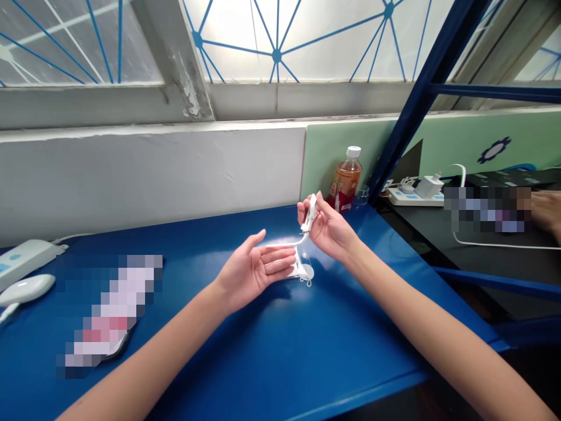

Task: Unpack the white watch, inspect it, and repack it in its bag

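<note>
My right hand (329, 229) pinches a slim white plastic piece (312, 211) between thumb and fingers above the desk. From its lower end a thin white strip or cord (287, 241) curves left and passes behind my left fingers. My left hand (252, 272) is open, its palm turned up and its fingers stretched towards the white piece; whether it touches the strip is unclear. Just beyond the left fingertips, a small white item with a clear round part and a bead chain (305, 272) shows on the blue desk (280, 351), partly covered by the left hand.
A drink bottle (346, 181) with a white cap stands behind my right hand. On the left are a blurred phone-like object (116, 313), a power strip (30, 262) and a white mouse-shaped object (27, 289). Beyond a blue metal frame (421, 99), another person's hand (546, 211) shows.
</note>
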`<action>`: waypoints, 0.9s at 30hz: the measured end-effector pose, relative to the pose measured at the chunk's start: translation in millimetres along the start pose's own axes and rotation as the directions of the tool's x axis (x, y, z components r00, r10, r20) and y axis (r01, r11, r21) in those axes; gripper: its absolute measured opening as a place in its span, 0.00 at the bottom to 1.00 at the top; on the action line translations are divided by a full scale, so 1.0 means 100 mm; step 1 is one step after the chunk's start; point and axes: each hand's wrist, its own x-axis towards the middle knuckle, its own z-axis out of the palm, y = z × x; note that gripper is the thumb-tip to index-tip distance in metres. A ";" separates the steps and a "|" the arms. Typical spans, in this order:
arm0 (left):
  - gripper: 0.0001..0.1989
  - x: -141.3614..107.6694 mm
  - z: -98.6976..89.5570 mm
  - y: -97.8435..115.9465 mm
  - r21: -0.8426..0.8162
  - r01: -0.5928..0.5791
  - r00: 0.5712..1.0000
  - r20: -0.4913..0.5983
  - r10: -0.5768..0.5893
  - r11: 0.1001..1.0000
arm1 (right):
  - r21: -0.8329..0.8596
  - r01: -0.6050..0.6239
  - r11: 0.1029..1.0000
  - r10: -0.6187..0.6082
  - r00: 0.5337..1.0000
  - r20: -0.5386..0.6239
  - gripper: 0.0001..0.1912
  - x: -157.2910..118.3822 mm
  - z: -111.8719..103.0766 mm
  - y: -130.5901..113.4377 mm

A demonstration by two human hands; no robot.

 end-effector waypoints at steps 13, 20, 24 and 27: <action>0.17 -0.12 0.00 -0.34 0.125 -0.233 0.967 0.133 0.217 0.964 | -0.642 0.290 0.710 -0.148 0.952 0.267 0.13 -0.30 0.00 0.32; 0.15 -0.08 -0.04 -0.43 0.387 -0.219 0.971 0.174 0.163 0.895 | -0.686 0.125 0.717 0.047 0.973 0.226 0.13 -0.36 -0.07 0.43; 0.19 -0.09 0.00 -0.45 0.318 -0.203 0.973 0.171 0.154 0.926 | -0.641 0.008 0.767 0.115 0.982 0.150 0.15 -0.36 -0.06 0.42; 0.20 -0.08 0.02 -0.47 0.340 -0.215 0.975 0.120 0.185 0.915 | -0.619 0.024 0.785 0.035 0.996 0.083 0.16 -0.32 -0.07 0.40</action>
